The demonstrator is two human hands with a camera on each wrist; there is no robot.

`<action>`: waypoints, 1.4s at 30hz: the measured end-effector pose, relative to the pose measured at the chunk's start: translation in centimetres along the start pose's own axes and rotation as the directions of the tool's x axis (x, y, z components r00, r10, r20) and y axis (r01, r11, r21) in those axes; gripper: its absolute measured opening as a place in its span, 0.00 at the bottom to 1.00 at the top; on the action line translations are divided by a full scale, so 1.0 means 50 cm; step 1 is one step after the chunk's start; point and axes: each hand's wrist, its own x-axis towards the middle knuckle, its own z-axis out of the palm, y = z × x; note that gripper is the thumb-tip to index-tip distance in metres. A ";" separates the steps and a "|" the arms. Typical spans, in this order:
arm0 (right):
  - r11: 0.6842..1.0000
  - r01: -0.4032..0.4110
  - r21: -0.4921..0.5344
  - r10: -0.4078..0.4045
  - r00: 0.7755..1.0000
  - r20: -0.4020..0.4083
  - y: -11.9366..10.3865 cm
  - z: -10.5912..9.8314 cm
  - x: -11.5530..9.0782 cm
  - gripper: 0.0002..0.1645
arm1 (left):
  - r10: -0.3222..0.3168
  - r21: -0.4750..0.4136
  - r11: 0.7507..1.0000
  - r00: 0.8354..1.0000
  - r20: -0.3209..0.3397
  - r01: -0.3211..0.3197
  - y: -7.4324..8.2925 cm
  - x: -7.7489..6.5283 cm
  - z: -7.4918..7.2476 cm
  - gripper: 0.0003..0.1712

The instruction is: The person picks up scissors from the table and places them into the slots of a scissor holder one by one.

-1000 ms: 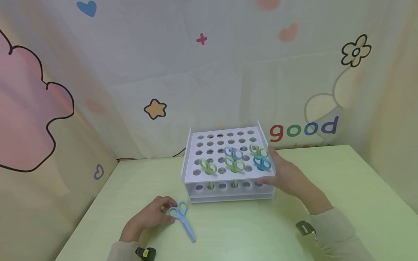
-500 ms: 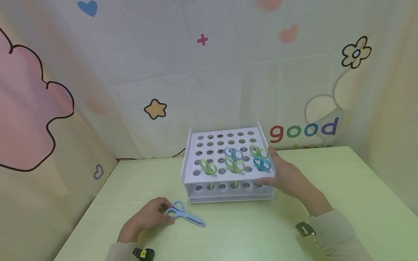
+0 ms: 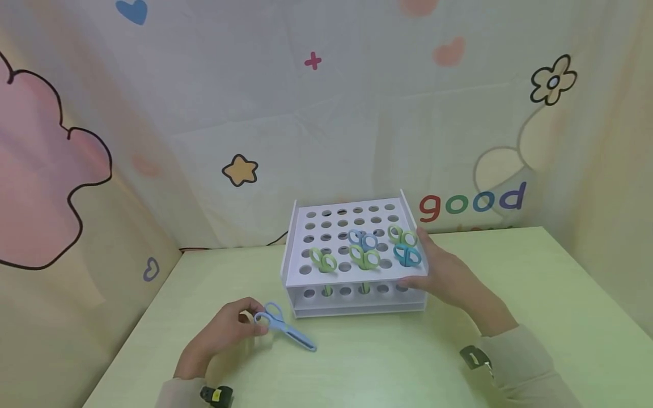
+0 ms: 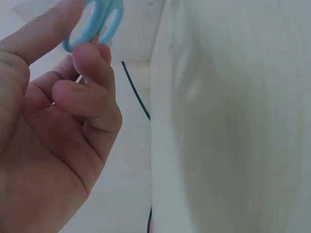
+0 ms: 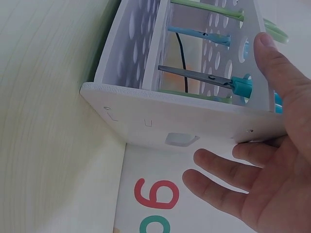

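My left hand (image 3: 224, 328) pinches light-blue scissors (image 3: 291, 329) by a finger loop, left of and in front of the rack. Their blades point right and toward me, and the left wrist view shows the loops between thumb and fingers. A white two-tier rack (image 3: 357, 311) with rows of round holes stands at mid-table. My right hand (image 3: 451, 277) grips its right side, thumb at the front edge. In the right wrist view, the other fingers lie along the side panel (image 5: 141, 119). Several scissors stand handles-up in the rack: green, light blue and teal scissors (image 3: 407, 256).
The pale green table (image 3: 367, 362) extends around the rack. Behind it hangs a printed cloth (image 3: 347, 141). A thin dark cable (image 3: 278, 238) runs along the table's back edge, left of the rack.
The scissors in my left hand have swung from pointing toward me to pointing more rightward. My left hand has then shifted slightly up and left with them. My right hand stays on the rack.
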 end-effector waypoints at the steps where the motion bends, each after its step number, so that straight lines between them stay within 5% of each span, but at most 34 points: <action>1: 1.000 -0.003 0.000 0.003 1.000 0.002 0.001 0.000 0.000 0.77 | 0.008 -0.019 1.000 1.000 0.005 -0.008 0.003 -0.001 -0.002 0.17; 10: 1.000 -0.018 0.002 0.018 1.000 0.000 0.006 0.001 0.000 0.77 | 0.131 -0.194 0.974 0.990 0.049 -0.119 0.019 0.002 -0.001 0.14; 14: 1.000 -0.020 -0.001 0.020 1.000 0.001 0.003 0.001 0.000 0.77 | 0.131 -0.256 0.960 0.990 0.045 -0.115 0.017 0.004 0.001 0.18; 26: 1.000 -0.006 0.015 0.007 1.000 -0.008 0.004 0.002 0.001 0.77 | 0.110 -0.296 0.944 0.985 -0.130 -0.144 0.027 -0.003 0.000 0.12; 35: 1.000 -0.016 0.016 0.017 1.000 -0.003 0.000 0.001 0.002 0.76 | 0.189 -0.303 0.916 0.948 -0.257 -0.264 0.058 -0.010 0.001 0.15; 42: 1.000 -0.012 0.011 0.012 1.000 -0.010 0.002 0.003 0.001 0.76 | 0.198 -0.265 0.912 0.902 -0.385 -0.313 0.087 -0.010 0.001 0.13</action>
